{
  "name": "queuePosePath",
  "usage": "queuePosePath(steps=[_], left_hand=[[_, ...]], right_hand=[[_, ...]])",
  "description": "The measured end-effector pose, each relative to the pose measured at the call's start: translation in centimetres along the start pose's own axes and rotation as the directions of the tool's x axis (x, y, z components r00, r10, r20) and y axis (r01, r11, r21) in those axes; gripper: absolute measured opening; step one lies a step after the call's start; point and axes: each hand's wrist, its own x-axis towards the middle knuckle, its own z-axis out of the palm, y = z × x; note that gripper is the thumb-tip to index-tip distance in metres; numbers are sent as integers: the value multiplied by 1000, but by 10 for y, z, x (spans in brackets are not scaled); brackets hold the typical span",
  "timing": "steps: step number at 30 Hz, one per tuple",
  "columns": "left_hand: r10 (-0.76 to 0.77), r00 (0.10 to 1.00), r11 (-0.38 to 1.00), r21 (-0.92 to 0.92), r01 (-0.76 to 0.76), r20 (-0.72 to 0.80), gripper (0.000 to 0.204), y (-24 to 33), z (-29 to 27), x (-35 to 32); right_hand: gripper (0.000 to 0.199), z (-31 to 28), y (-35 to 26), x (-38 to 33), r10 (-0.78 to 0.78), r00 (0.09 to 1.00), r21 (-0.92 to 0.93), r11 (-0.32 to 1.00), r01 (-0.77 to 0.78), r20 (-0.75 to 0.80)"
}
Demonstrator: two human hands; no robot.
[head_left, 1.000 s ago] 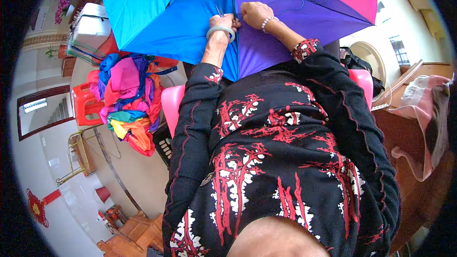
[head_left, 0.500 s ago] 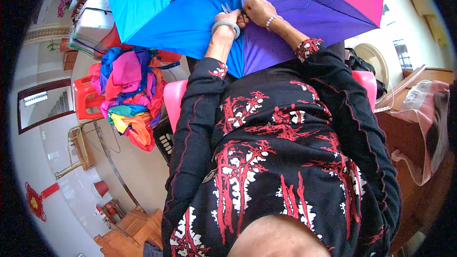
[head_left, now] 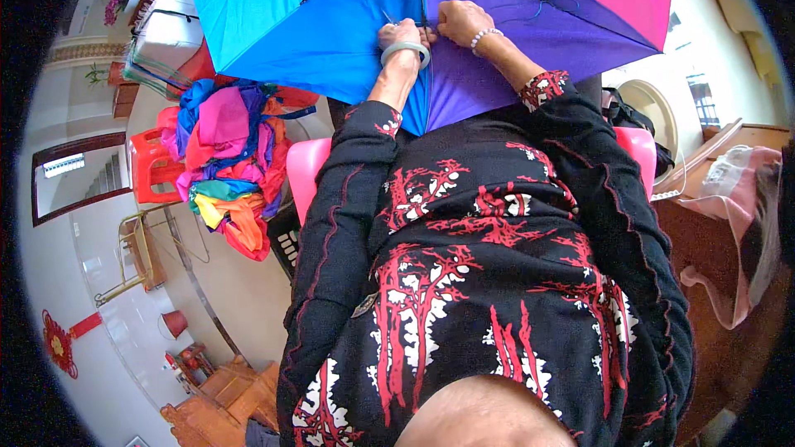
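An open multicoloured umbrella (head_left: 348, 41) lies across my lap, its blue and purple panels meeting at a dark rib. My left hand (head_left: 401, 34), with a pale bangle at the wrist, is closed at that rib on the blue side. Thin metal tips of small scissors (head_left: 387, 16) poke out above its knuckles, and its fingertips pinch at the rib. My right hand (head_left: 464, 23), wearing a beaded bracelet, is closed just right of the rib over the purple panel. What its fingers hold is hidden. Loose dark thread (head_left: 542, 7) hangs by another rib.
To the left, a heap of colourful folded fabric (head_left: 228, 149) rests by a red plastic stool (head_left: 153, 170). Behind it stands a white box (head_left: 168, 33). A pink chair (head_left: 301, 174) is under me. At right, a pinkish cloth (head_left: 737, 232) hangs over brown furniture.
My right hand has shifted slightly right, away from the left hand, and its fingers have drawn off the rib. The scissor blades, spread before, now show only as thin tips.
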Motion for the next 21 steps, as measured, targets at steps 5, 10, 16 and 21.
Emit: queuePosePath(steps=[5,10,16,21], left_hand=[[-44,999,994,-101,43,-6,18,5,-8,-3],[-58,997,991,-114,63,46,18,-2,-9,8],[-62,994,991,-115,72,90,18,-4,-10,14],[-79,990,992,-93,91,120,16,-3,-13,14]], right_hand=[[22,-12,-8,-3,-3,987,-46,999,10,161],[24,-17,-6,-6,18,982,25,999,-23,189],[18,-10,-3,-4,53,986,51,997,-61,158],[16,-8,0,-4,9,994,50,999,-15,111]])
